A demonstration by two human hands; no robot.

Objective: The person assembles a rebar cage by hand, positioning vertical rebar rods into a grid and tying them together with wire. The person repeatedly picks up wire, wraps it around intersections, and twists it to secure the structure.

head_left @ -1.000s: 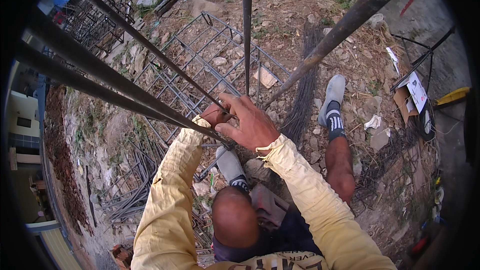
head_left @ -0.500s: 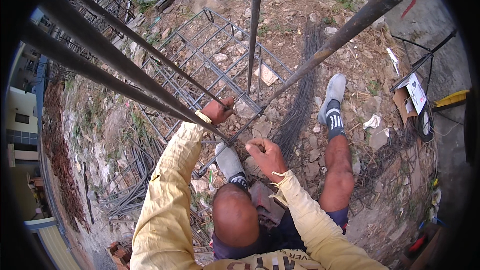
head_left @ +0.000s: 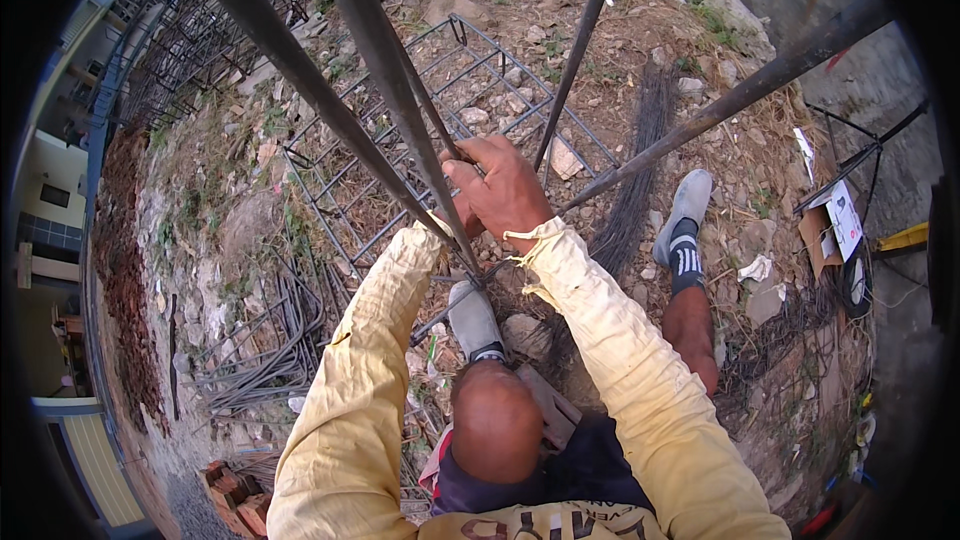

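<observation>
Long dark steel rods slant over the work: thick rods (head_left: 375, 55) at the left, a far rod (head_left: 582, 45) and a right rod (head_left: 740, 100). My right hand (head_left: 503, 192) reaches across to a thinner steel rod (head_left: 426, 105), its fingers curled closed against it. Right beneath it is my left hand (head_left: 464, 217), beside the thick rods; its fingers are hidden by my right hand. Below my hands the rods come together near my left shoe (head_left: 472, 318). A rectangular steel bar cage (head_left: 400, 100) lies on the ground beyond.
A bundle of thin dark wires (head_left: 640, 155) lies right of the cage. Bent steel bars (head_left: 275, 345) are piled at the left, with bricks (head_left: 238, 500) nearer me. An opened cardboard box (head_left: 820, 235) stands at the right. Stones cover the ground.
My right hand has moved up and left, from beside the rods' meeting point to over my left hand. The rods and the scene have shifted rightward in view.
</observation>
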